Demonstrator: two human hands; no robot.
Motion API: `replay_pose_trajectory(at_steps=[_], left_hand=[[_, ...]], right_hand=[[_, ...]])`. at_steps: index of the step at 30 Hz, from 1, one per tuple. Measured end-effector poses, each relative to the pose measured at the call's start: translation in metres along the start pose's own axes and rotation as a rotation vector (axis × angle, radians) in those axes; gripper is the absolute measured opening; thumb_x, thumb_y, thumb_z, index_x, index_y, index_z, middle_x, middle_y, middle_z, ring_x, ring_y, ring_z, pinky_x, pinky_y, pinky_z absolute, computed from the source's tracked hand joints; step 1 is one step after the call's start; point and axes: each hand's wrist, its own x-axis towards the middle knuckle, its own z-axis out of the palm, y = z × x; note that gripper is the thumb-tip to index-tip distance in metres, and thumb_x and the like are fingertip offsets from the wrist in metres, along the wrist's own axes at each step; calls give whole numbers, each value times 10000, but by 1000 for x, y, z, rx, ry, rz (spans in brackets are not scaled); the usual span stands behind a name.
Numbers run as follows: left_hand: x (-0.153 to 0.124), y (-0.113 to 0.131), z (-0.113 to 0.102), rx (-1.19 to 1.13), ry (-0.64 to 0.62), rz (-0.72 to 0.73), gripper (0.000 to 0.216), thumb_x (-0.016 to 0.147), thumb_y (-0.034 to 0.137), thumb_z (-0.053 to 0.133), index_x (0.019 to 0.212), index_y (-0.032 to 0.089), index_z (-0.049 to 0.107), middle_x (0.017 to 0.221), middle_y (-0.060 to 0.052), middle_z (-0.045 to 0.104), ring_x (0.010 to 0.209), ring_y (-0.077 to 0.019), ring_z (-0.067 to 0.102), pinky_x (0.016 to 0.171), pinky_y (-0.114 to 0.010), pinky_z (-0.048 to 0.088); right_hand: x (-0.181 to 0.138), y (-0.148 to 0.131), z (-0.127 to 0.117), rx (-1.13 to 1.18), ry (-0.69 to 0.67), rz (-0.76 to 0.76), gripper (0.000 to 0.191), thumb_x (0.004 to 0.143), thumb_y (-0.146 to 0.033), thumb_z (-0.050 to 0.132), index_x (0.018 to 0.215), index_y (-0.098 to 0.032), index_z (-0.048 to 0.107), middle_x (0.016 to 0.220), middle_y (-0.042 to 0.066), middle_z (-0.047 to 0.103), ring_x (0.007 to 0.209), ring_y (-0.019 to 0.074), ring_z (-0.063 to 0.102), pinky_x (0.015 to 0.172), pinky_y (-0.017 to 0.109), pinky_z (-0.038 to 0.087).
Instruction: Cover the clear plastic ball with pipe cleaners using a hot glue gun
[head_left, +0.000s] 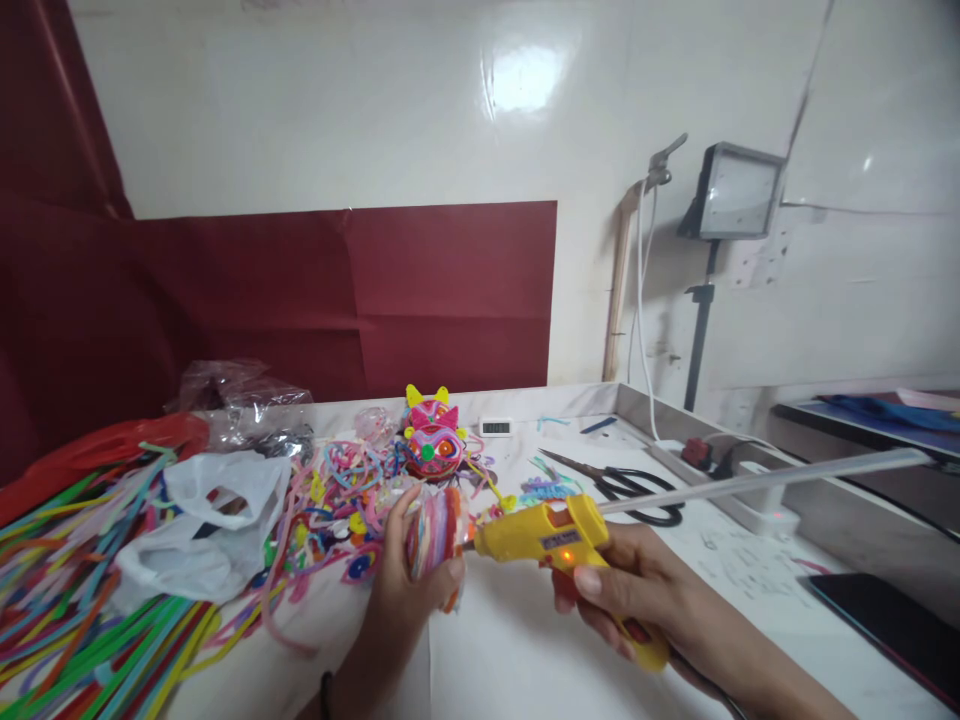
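Note:
My left hand (409, 575) is closed around a round coiled pipe-cleaner piece (435, 530) in pink, red and pale colours, held upright on edge. My right hand (637, 590) grips a yellow hot glue gun (559, 545) with its orange light lit. A long clear glue stick (757, 480) sticks out of the gun's back toward the right. The gun's nozzle touches the right side of the coiled piece. Behind them on the white table (517, 650) stands a pink and red pipe-cleaner figure (433, 435) with yellow ears.
A heap of coloured pipe cleaners (90, 590) and plastic bags (210, 520) fills the left. Black scissors (630, 485) lie at the right rear, near a white power strip (757, 505) and cables. A dark tablet (892, 625) lies at the right edge. A small lamp (739, 195) stands behind.

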Motion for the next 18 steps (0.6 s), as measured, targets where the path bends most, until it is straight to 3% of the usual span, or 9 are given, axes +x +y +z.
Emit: replay_pose_trajectory(at_steps=[6,12,18], left_hand=[[1,-1,-1,-4,30,-5,730,612,259,697,1304,233,467,1099,-67,633,798,-194,659,702,-294,521],[2,0,-2,-43,31,-46,725,599,249,701,1290,240,482,1075,-63,643,804,-198,652,738,-310,508],[1,1,-1,-50,55,-75,736,567,242,694,1280,241,512,1121,-51,628,816,-180,651,729,-277,501]], right_hand=[[-2,3,3,-51,36,-8,492,765,-606,671,801,-117,631,528,-42,477,448,68,399,427,199,258],[-5,1,4,-130,32,-51,493,772,-609,668,914,-137,653,676,-15,489,533,89,378,456,218,285],[-4,-4,2,-221,45,-182,398,759,-563,690,869,-184,641,762,2,547,606,123,408,536,246,318]])
